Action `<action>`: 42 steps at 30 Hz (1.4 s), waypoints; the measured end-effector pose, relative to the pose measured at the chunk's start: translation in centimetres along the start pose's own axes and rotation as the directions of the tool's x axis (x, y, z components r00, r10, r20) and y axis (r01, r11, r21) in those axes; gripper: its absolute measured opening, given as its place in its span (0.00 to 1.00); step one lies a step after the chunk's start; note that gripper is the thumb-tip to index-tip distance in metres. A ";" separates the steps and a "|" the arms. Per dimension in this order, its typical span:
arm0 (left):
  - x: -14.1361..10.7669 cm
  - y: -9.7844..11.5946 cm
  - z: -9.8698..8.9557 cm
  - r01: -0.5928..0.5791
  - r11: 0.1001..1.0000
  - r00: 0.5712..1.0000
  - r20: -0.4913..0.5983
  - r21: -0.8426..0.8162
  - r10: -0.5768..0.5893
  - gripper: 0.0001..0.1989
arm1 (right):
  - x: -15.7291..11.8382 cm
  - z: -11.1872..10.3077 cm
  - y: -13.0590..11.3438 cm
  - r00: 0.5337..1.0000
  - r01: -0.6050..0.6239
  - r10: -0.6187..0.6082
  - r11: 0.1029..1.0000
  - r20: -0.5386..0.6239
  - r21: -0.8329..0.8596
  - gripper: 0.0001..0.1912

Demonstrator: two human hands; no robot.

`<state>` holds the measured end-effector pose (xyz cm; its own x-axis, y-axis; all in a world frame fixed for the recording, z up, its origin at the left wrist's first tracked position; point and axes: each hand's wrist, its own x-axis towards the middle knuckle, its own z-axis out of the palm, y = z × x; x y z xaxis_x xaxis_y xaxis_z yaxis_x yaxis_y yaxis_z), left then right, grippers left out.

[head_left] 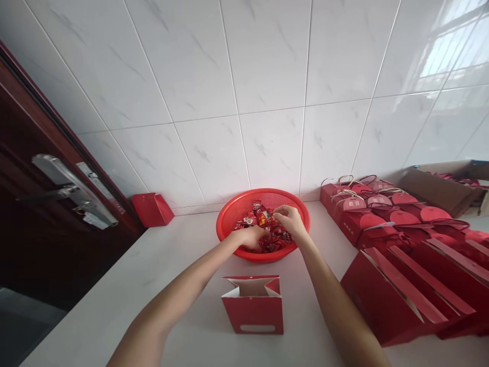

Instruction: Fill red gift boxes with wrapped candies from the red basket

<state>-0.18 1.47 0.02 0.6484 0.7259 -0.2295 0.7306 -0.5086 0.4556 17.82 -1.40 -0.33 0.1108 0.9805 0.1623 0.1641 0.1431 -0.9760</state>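
Several wrapped candies [263,218], mostly red with a yellow-marked one among them, lie in a red plastic basket [232,208] with perforated walls. My left hand [252,237] reaches over the near rim into the candies, its fingers curled down and partly hidden. On the right side of the basket, my right hand [289,220] has thumb and fingers pinched together at a candy wrapper. Between my forearms, an upright red paper gift bag [256,313] stands with its top open and its pale inside showing.
Closed red gift boxes [353,216] with cord handles stand in rows at the right. Nearer are several open-topped red bags [382,300]. A cardboard box [439,191] stands behind. One red box [153,210] sits by the wooden door [23,153] at left. A tiled wall [267,148] backs the white tabletop [183,239].
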 end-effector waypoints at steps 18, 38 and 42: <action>-0.9 0.7 -0.9 -0.203 0.842 0.914 -0.404 -0.501 -0.020 0.28 | -0.8 0.1 -0.7 0.968 -0.053 0.022 0.992 0.251 0.118 0.09; -1.0 1.1 -1.4 -0.356 0.722 0.848 -0.530 -0.593 -0.017 0.23 | -0.9 -0.5 -1.8 0.948 -0.038 -0.026 0.981 0.318 0.192 0.21; -0.8 0.7 -1.4 -0.229 0.822 0.839 -0.534 -0.522 -0.105 0.24 | -0.9 -0.5 -1.7 0.972 -0.023 -0.037 0.967 0.230 0.252 0.18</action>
<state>-0.43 1.20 1.73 0.3532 0.9096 0.2186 0.3405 -0.3426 0.8756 17.97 -2.62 1.24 -0.1242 0.9792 0.1604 -0.0910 0.1497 -0.9845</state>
